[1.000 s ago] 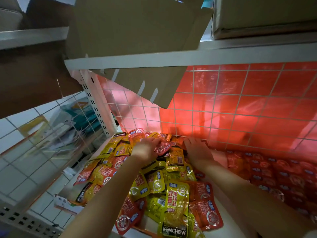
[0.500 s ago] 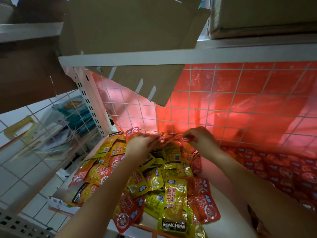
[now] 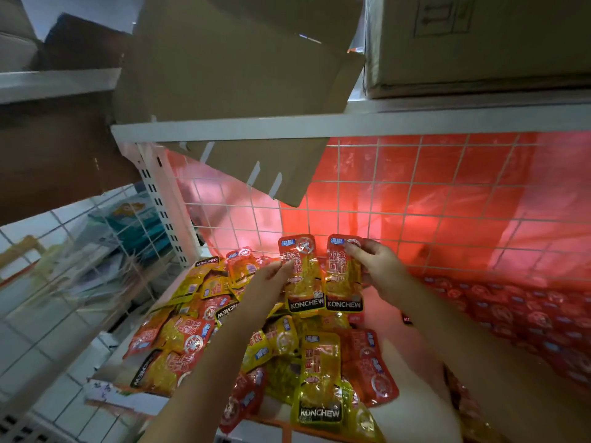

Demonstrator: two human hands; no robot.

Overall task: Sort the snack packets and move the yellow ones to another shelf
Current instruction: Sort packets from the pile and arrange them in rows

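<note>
Two red packets are held upright, side by side, above the pile of snack packets (image 3: 281,346). The left packet (image 3: 302,276) is gripped by the left hand (image 3: 267,284), the right packet (image 3: 342,276) by the right hand (image 3: 380,270). A wire grid (image 3: 431,199) is seen behind the pile.

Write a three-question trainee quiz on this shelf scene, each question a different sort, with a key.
1. True or false: each hand holds one packet above the pile.
2. Multiple choice: the word at the bottom of the left packet reads A) KONCHEW B) CRUNCH C) nothing.
3. Fill in: behind the wire grid hangs a ____ plastic sheet.

Key: 1 true: the left hand and right hand each grip a red-topped packet, the right packet beside the left one. 2 A. 3 red.
</note>
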